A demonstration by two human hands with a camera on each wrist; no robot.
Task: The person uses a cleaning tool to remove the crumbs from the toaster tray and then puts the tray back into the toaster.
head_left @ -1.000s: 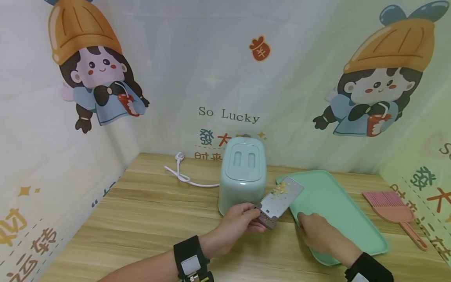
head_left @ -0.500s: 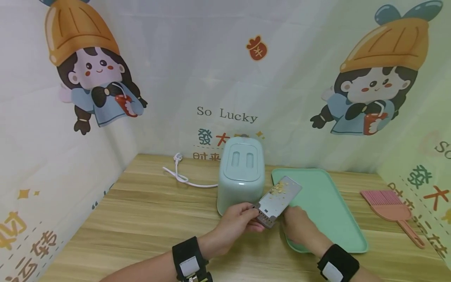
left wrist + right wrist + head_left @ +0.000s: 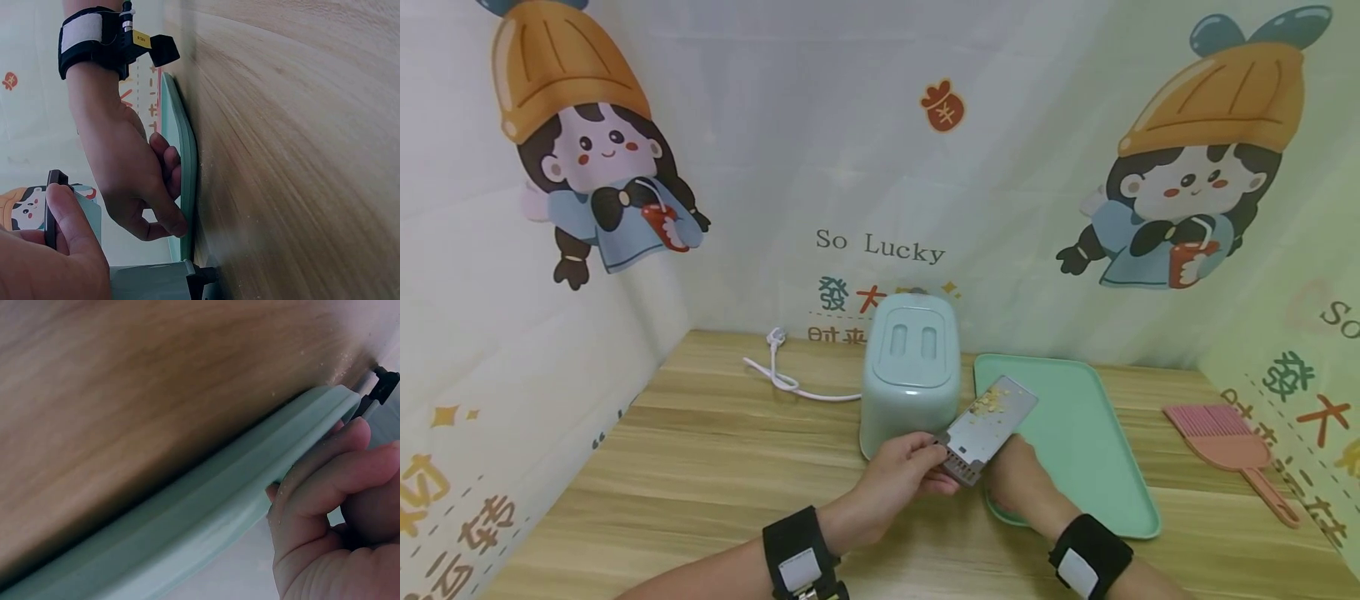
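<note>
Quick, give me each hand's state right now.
Left hand: closed, holding the metal tray by its near end.
Right hand: closed, holding the green tray by its rim.

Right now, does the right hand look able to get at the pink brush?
Probably yes: the pink brush lies uncovered, right of the green tray. The right hand would first need to leave the tray's rim.

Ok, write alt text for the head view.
A person's left hand holds a metal plate scattered with yellowish crumbs beside a pale green appliance. The right hand is at the left edge of a green tray; a pink brush lies farther right on the wooden table.
</note>
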